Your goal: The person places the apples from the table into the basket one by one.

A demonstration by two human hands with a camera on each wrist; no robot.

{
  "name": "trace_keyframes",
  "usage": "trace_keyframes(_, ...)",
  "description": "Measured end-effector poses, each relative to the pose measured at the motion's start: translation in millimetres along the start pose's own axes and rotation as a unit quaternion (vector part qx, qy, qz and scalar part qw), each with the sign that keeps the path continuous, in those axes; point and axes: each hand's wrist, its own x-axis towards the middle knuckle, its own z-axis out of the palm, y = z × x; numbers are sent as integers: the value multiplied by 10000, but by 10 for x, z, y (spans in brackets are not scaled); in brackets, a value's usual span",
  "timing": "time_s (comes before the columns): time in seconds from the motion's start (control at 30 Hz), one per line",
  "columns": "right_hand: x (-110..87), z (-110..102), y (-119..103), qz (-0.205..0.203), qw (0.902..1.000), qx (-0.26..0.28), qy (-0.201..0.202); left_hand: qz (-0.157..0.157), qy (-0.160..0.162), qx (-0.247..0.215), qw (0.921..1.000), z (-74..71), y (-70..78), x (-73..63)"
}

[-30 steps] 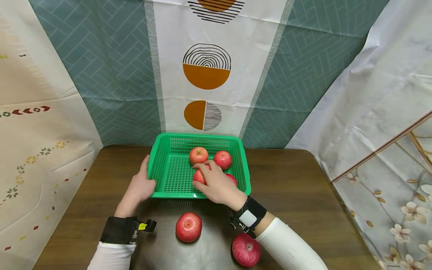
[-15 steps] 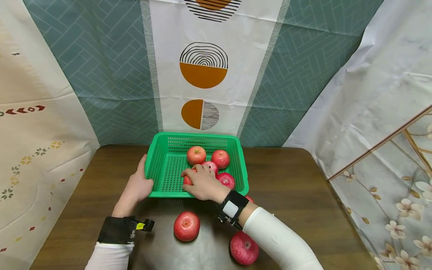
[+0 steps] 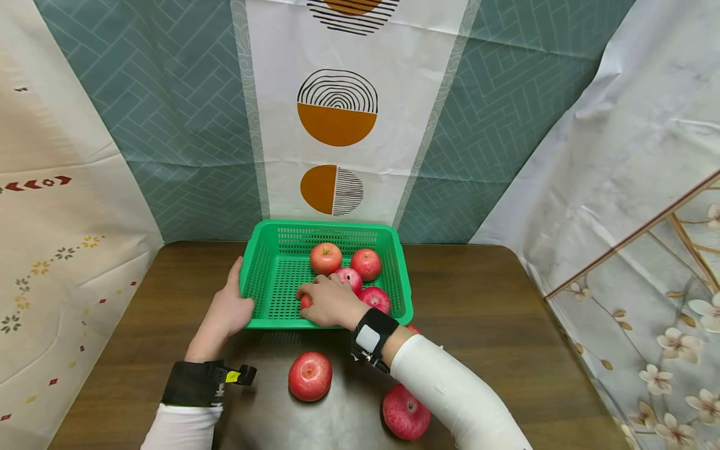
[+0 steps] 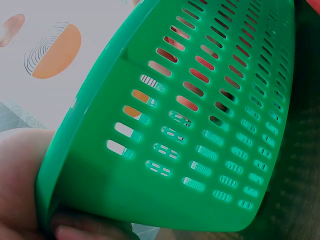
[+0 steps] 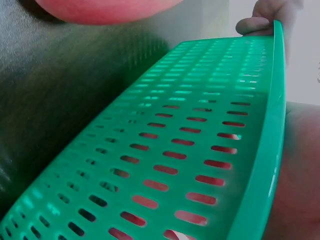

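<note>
A green perforated plastic basket [image 3: 326, 324] stands on the table. My left hand [image 3: 229, 309] grips its left rim; in the left wrist view part of that hand [image 4: 22, 175] wraps the rim. Over the basket's front rim reaches my right hand [image 3: 332, 303], its fingers curled round a red apple [image 3: 306, 301] low in the basket. Most of that apple is hidden by the hand. Several other apples lie in the right half, among them a paler one [image 3: 325, 258] at the back, a red one [image 3: 366, 264] beside it and a dark red one [image 3: 375, 299] near the front.
On the dark wooden table [image 3: 472, 300], one apple [image 3: 310, 376] lies in front of the basket. Another apple [image 3: 406, 411] lies by the right forearm, and a sliver of an apple [image 3: 413, 329] shows behind that arm. A patterned cloth [image 3: 343, 187] hangs behind.
My right hand has moved left and slightly nearer inside the basket with the apple, uncovering the apples to its right. The left hand keeps its hold on the rim. The view has shifted slightly.
</note>
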Motion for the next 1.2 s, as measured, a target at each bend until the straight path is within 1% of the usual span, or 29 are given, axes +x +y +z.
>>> trace_keyframes(0.23, 36, -13, -12, 77, 9986, -160, -495, 27, 9, 0, 10000, 8, 8, 2)
trace_keyframes(0.37, 45, -30, -23, 91, 9979, -190, -619, 11, -14, -31, 10000, 6, 7, 4)
trace_keyframes(0.73, 64, -36, -33, 63, 9973, -108, -728, -37, -23, -86, 10000, -9, 4, 0)
trace_keyframes(0.97, 58, -33, -37, -45, 9975, -170, -678, -24, -7, -120, 9999, -4, 7, 4)
trace_keyframes(1.2, 54, -29, -19, -54, 9976, -142, -676, -33, -23, -90, 10000, -10, 21, 3)
